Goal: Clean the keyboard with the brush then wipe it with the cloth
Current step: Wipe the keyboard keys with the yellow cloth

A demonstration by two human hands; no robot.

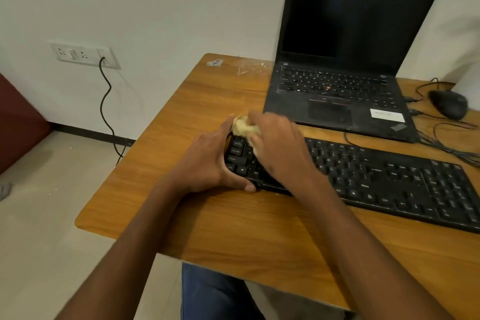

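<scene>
A black keyboard (pixel 376 179) lies across the wooden desk (pixel 207 215). My left hand (pixel 207 163) grips the keyboard's left end, thumb along its front edge and fingers at its far corner. My right hand (pixel 278 148) is over the left block of keys and holds a bunched yellowish cloth (pixel 242 126) pressed on the top left corner of the keyboard. Most of the cloth is hidden under the fingers. No brush is in view.
An open black laptop (pixel 342 91) with a dark screen stands behind the keyboard. A black mouse (pixel 448 104) and several cables (pixel 446 138) lie at the right. A wall socket (pixel 83 54) with a hanging cord sits left of the desk.
</scene>
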